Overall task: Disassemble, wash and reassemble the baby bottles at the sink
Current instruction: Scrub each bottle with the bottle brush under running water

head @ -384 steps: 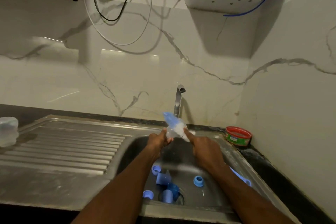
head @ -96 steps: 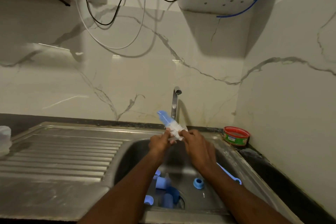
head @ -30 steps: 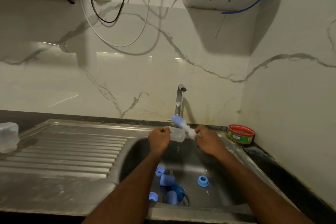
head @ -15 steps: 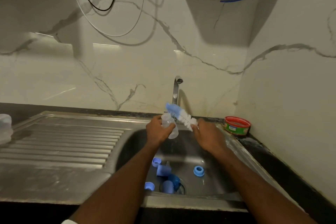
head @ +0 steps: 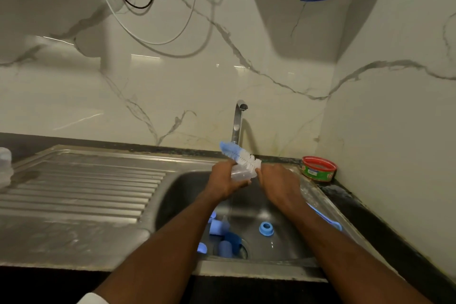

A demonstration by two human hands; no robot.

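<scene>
The left hand (head: 223,179) is curling its fingers around a clear baby bottle (head: 240,174), holding it over the far side of the sink basin (head: 291,234). Just to its right, the right hand (head: 277,184) is gripping the handle of a bottle brush (head: 240,155), whose white and blue bristle head is lying across the top of the bottle and pointing far-left. A thin stream of water is falling below the bottle. The tap (head: 238,122) is standing behind the hands. Down in the basin, a blue ring (head: 266,228) is lying right of several blue bottle parts (head: 225,238) clustering around the drain. A red-lidded tin (head: 318,169) is sitting on the counter at far right.
</scene>
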